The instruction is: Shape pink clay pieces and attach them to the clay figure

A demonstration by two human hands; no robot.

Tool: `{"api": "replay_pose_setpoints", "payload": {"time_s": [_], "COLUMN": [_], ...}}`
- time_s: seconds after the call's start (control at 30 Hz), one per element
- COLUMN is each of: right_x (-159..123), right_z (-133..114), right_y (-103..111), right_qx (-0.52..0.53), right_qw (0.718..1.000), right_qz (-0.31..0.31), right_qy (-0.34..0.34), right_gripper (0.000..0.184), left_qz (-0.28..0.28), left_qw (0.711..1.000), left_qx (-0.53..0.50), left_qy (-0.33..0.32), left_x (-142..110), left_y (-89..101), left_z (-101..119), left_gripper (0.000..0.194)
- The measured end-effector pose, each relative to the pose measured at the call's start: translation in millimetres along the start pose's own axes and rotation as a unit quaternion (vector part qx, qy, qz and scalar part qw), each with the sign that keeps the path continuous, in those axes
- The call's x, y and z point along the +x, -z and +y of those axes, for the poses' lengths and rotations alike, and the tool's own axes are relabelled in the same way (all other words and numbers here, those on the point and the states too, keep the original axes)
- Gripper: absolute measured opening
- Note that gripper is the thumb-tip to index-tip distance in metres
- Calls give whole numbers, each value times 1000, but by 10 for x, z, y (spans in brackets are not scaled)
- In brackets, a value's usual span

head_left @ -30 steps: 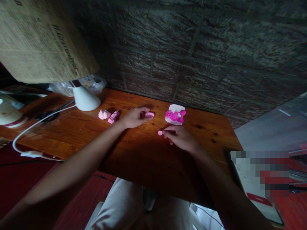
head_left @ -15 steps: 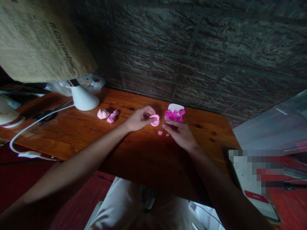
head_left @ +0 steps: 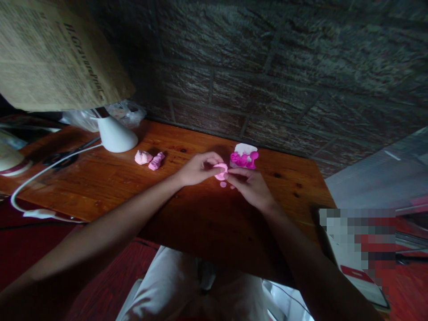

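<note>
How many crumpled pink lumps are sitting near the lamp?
2: the paler lump beside the lamp base, and the pinker lump just right of it. None seems hidden.

There are two hands (head_left: 197, 169) (head_left: 251, 185), two pink lumps (head_left: 143, 157) (head_left: 156, 161) and one small pink disc (head_left: 223, 184). I count one larger pink piece (head_left: 220, 173), one lamp (head_left: 117, 137).

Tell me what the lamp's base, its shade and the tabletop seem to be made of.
Lamp base: probably painted metal or plastic, judging by its smooth white surface.
Lampshade: looks like matte brown paper or printed fabric, with newspaper-style lettering.
Tabletop: wood, apparently varnished, given its knots, grain and soft sheen.
</note>
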State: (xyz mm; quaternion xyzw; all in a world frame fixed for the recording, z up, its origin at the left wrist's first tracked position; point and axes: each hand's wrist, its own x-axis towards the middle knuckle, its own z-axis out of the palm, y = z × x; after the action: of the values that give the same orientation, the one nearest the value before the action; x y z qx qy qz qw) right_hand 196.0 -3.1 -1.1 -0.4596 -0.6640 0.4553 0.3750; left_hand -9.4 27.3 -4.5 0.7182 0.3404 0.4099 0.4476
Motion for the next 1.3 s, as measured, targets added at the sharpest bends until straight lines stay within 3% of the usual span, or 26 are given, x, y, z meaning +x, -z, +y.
{"api": "replay_pose_setpoints", "payload": {"time_s": [0.4,0.53,0.73,0.83,1.1,1.3], "right_x": [-16,8,36,54,34,24], "right_z": [8,34,-14,-25,-53,-19], "right_y": [-5,16,3,-21,-78,-3], "right_qx": [-32,-44,20,63,43,21], "right_qw": [999,997,997,991,978,991], "right_qz": [23,64,76,116,200,128], "right_qy": [14,3,-27,-35,41,36], "right_gripper": [18,20,22,29,26,29], "left_qz": [-41,-56,-57,-47,-29,-12], "left_qw": [998,997,997,996,989,992], "left_qx": [-48,-43,-42,-72,-127,-109], "left_qy": [0,-10,8,17,77,54], "left_x": [-12,-19,4,26,20,9], "left_y": [-32,-62,-31,-20,-36,-11], "left_z": [-16,-3,62,67,121,57], "left_gripper": [23,23,18,24,23,25]}}
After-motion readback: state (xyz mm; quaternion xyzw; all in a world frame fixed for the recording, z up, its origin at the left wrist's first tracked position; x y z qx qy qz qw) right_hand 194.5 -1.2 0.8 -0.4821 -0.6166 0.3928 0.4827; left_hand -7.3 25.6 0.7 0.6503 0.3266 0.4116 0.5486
